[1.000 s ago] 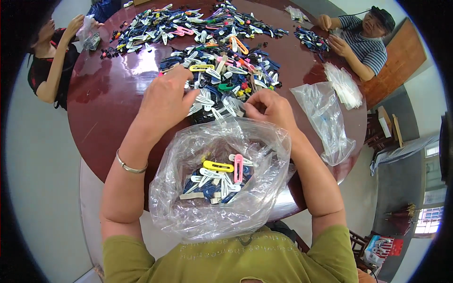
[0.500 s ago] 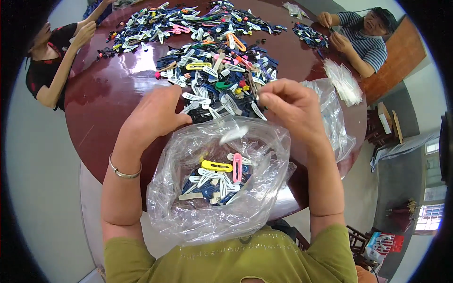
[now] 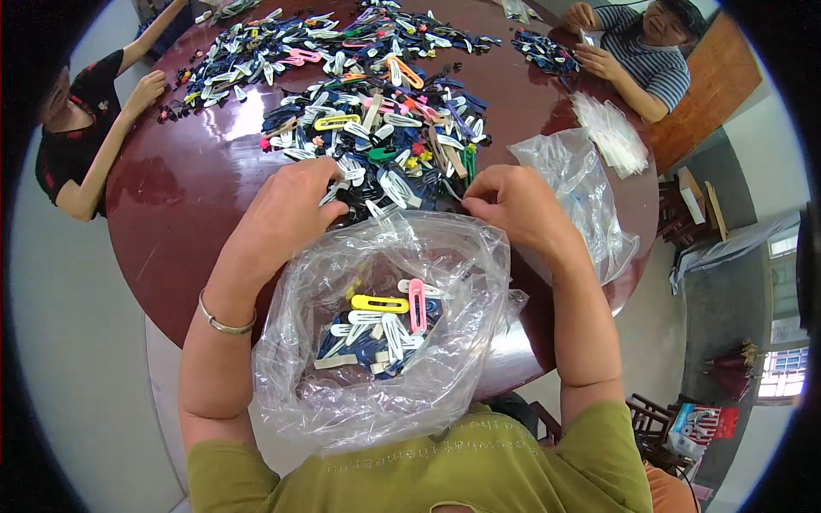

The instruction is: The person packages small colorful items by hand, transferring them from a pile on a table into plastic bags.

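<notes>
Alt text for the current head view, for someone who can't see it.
The person's left hand and right hand are at the near edge of a heap of clips on a round, dark red table. Below, an open clear bag contains more clips; one co-worker is at the left, another at the upper right.

2 forearms (image 3: 218, 359) reach forward, left hand (image 3: 291, 205) with thumb (image 3: 333, 212) and fingers (image 3: 318, 173) apart, right hand (image 3: 517, 201) curled inward.
</notes>
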`<state>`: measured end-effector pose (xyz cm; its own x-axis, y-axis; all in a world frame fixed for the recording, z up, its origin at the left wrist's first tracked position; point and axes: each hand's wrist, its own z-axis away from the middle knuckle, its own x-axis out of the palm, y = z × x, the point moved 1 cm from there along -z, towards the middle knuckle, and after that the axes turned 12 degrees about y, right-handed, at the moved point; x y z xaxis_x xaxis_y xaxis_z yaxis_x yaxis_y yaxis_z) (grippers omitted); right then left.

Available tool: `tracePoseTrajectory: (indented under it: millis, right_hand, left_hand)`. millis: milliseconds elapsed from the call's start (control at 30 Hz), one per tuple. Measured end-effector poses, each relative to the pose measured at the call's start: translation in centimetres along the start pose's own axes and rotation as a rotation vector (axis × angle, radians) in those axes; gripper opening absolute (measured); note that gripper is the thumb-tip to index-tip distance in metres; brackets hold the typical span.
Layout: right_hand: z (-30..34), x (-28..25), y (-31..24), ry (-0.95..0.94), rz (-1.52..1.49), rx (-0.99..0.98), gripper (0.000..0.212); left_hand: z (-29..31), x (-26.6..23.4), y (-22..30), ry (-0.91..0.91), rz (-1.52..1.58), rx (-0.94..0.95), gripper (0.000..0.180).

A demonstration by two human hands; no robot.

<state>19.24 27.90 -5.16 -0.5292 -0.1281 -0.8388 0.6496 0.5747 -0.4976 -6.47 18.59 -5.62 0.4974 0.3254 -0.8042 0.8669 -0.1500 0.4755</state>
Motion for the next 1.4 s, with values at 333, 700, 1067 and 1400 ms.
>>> tracePoseTrajectory:
  millis: [333,700,1067,1400]
  right_hand:
    - [1.2,-2.8,-3.4,0.225,-0.765,0.28,0.007]
    - [-0.9,0.2,0.6,0.318,-0.143,0.008,0.017]
    - [-1.4,1.3,1.2,0.319,-0.03,0.078,0.022]
    - [-0.2,-1.6,-2.2,0.256,-0.833,0.364,0.012]
  left_hand:
    - [0.1,-1.0,0.7,-0.061,-0.045,-0.055,0.036]
    - [0.1,-1.1,0.5,-0.044,-0.043,-0.046,0.035]
    - [0.1,-1.1,0.5,-0.057,-0.047,-0.062,0.031]
    - [0.3,-1.5,0.6,-0.049,-0.042,-0.06,0.029]
